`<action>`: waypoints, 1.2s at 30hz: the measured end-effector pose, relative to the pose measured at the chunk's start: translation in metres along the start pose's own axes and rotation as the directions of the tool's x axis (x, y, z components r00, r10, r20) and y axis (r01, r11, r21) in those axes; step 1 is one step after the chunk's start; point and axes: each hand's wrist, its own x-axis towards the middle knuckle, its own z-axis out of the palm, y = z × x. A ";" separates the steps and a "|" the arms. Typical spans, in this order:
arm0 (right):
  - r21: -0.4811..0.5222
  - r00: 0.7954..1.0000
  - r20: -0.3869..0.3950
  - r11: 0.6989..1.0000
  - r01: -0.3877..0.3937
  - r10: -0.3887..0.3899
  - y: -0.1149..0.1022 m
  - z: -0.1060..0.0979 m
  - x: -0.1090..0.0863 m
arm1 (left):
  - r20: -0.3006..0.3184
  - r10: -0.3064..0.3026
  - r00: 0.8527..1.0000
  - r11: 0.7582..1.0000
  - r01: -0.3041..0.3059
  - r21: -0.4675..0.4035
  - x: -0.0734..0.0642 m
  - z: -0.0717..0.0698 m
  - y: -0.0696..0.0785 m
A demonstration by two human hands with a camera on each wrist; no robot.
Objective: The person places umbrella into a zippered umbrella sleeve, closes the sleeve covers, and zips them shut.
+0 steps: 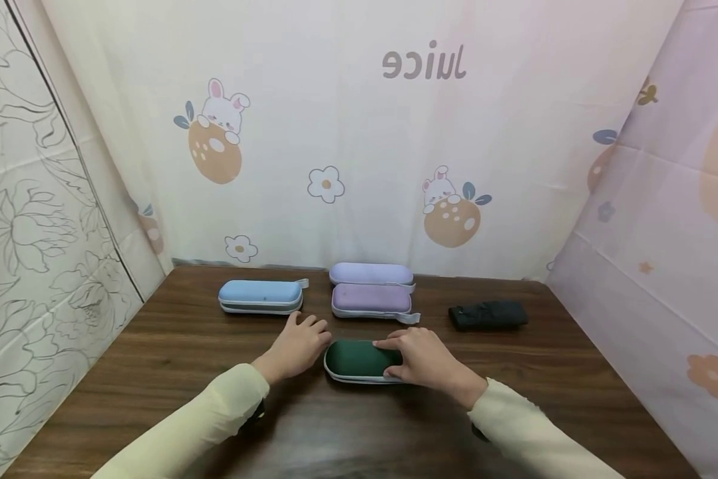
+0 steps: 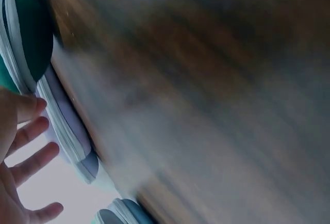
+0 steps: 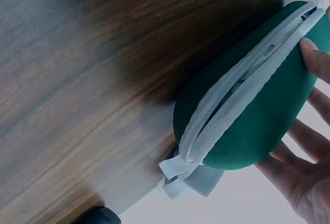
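- The right hand (image 1: 421, 356) holds the right part of a green hard-shell zip case (image 1: 353, 359), its thumb on the near side of the lid and its fingers reaching over the top and round the end.
- The left hand (image 1: 295, 346) is spread and relaxed, gripping nothing, just beside the case's left end; whether its thumb touches the shell I cannot tell.
- The case lies on the desk (image 1: 185, 359) between the hands, long axis left to right; the right hand is nearer, being on it.
- Its rounded left end points at the left hand; the end with grey fabric tabs (image 3: 203, 180) points right. Along the near side, the zip's tapes (image 3: 232, 100) stand slightly apart.
- Beyond lie a purple case (image 1: 370, 298) with a lavender case (image 1: 370, 271) behind it, a light-blue case (image 1: 261, 293) to the left, and a black pouch (image 1: 490, 315) to the right.
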 end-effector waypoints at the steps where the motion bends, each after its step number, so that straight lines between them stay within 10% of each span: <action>1: -0.001 1.000 -0.002 1.000 -0.007 0.007 -0.001 0.001 0.000 | 0.000 -0.010 1.000 1.000 0.010 0.008 -0.001 0.000 0.001; 15: -0.071 0.983 -0.046 0.981 -0.181 0.178 -0.025 0.006 0.002 | 0.007 -0.116 0.993 0.993 0.116 0.012 -0.015 -0.008 0.016; 22: -0.131 0.994 0.097 0.989 0.070 -0.057 -0.022 -0.006 0.005 | 0.060 -0.145 0.988 0.989 0.145 0.006 -0.009 -0.008 0.016; 28: -0.291 0.889 0.212 0.842 0.454 -0.406 0.007 -0.018 0.013 | 0.088 -0.186 0.979 0.982 0.186 0.003 0.000 -0.006 0.014; 36: -0.374 0.764 0.310 0.666 0.645 -0.566 0.007 -0.021 0.021 | 0.162 -0.219 0.962 0.975 0.220 0.013 0.014 -0.001 0.011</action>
